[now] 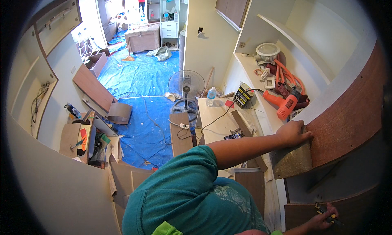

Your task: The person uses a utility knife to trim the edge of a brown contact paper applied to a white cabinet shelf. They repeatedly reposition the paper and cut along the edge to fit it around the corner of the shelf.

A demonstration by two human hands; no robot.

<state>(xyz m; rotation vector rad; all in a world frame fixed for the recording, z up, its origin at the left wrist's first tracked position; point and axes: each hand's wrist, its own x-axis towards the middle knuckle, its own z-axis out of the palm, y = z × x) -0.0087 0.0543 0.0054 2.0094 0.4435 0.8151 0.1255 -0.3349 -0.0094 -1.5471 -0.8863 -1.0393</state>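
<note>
Teal short-sleeved shirt with a faded pale print, a bright green patch at the neck, forearms bare

Left arm extended forward, left hand (293, 133) pressed flat, fingers closed together. Right hand (324, 220) low at the frame's lower edge, fingers curled in a grip.

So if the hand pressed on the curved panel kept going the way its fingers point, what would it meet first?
That hand points right along the curved reddish-brown laminate panel. It is already touching the panel's loose edge, so it would just slide further over that veneer; nothing else appears in that line, though depth is hard to judge.
</note>
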